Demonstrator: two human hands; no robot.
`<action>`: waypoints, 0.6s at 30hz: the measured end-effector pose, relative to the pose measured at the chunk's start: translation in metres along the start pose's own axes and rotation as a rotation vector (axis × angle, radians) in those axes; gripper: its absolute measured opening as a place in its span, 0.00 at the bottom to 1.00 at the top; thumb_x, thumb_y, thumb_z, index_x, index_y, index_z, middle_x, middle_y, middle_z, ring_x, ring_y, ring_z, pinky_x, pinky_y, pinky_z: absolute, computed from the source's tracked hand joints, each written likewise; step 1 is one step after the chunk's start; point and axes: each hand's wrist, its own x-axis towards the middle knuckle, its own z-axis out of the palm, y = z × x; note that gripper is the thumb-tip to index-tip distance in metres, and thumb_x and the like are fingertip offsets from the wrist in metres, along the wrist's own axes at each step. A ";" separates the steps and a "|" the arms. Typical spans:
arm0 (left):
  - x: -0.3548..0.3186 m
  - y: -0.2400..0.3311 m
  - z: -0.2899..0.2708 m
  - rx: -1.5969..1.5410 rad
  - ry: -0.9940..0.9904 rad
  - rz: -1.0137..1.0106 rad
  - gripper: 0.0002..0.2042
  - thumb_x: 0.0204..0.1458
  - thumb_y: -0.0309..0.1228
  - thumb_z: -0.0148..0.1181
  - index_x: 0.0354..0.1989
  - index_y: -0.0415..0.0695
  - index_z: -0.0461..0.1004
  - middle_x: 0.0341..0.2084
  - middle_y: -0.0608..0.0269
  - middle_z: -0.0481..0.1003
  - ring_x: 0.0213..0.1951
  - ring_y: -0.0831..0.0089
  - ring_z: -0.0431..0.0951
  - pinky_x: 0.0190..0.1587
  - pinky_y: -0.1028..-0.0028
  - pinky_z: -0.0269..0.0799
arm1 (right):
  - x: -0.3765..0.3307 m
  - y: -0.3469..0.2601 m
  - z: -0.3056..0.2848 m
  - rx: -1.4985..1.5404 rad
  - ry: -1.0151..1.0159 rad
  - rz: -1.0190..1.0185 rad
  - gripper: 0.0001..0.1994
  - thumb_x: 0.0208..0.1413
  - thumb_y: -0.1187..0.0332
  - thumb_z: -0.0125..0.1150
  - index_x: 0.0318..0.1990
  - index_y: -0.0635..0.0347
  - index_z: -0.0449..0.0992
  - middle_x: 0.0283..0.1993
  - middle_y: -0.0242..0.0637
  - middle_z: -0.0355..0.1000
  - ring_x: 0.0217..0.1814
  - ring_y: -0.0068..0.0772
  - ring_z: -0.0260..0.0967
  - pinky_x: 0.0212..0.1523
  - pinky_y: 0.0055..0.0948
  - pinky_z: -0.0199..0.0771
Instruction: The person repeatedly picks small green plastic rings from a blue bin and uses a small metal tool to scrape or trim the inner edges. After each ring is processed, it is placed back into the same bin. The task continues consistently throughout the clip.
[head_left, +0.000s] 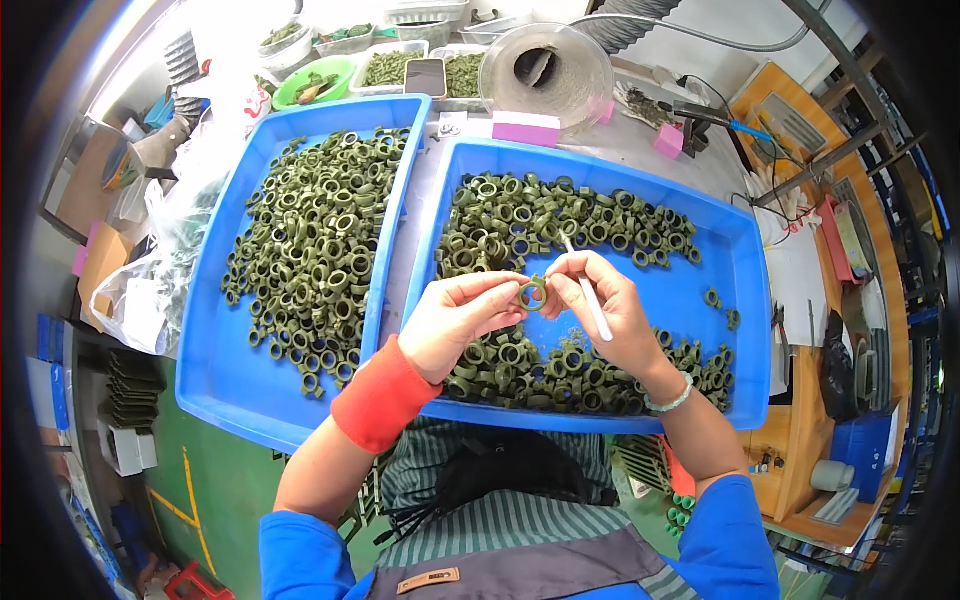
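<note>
1. Two big blue plastic trays sit side by side on the table. The left blue tray (215, 380) and the right blue tray (735, 290) almost touch, with just a thin strip of table between them.
2. The near edges of both trays are close to the person's body. The hands work low over the right tray, near its front edge.
3. The right tray has bare blue floor on its right side and some in the middle. The left tray has bare floor along its left side and front.
4. The left tray holds a wide pile of dark green ring-shaped parts (320, 250).
5. The right tray holds more green rings in two heaps, a far heap (520, 225) and a near heap (560, 375).
6. Behind the trays stand a green bowl (315, 80) and a round clear plastic tub (545, 65).
7. The left hand (455, 315) pinches one small green ring (533, 293) between thumb and fingertips, above the middle of the right tray.
8. The right hand (610, 310) is closed around a thin white stick tool (585, 290) and also touches the ring.
9. The ring is round, dull green, with a hole you can see through.
</note>
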 end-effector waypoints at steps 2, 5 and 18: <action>-0.001 0.001 0.000 0.022 -0.002 0.017 0.15 0.65 0.28 0.55 0.57 0.36 0.73 0.44 0.61 0.78 0.47 0.75 0.80 0.52 0.77 0.79 | -0.001 -0.002 0.002 -0.012 0.003 -0.027 0.08 0.62 0.74 0.62 0.46 0.63 0.72 0.35 0.32 0.75 0.37 0.22 0.75 0.39 0.25 0.78; -0.003 0.004 0.004 -0.059 -0.011 0.031 0.14 0.64 0.27 0.55 0.56 0.36 0.73 0.46 0.61 0.78 0.47 0.76 0.80 0.53 0.77 0.78 | -0.003 0.003 0.004 -0.176 0.017 -0.218 0.10 0.59 0.77 0.63 0.46 0.63 0.72 0.38 0.37 0.77 0.39 0.26 0.77 0.38 0.28 0.79; -0.004 0.002 0.001 0.142 0.066 0.333 0.17 0.55 0.18 0.63 0.54 0.39 0.73 0.47 0.61 0.77 0.50 0.75 0.77 0.54 0.74 0.72 | -0.003 0.005 0.011 -0.221 0.064 -0.376 0.12 0.56 0.82 0.62 0.43 0.61 0.67 0.48 0.44 0.74 0.46 0.32 0.77 0.46 0.30 0.81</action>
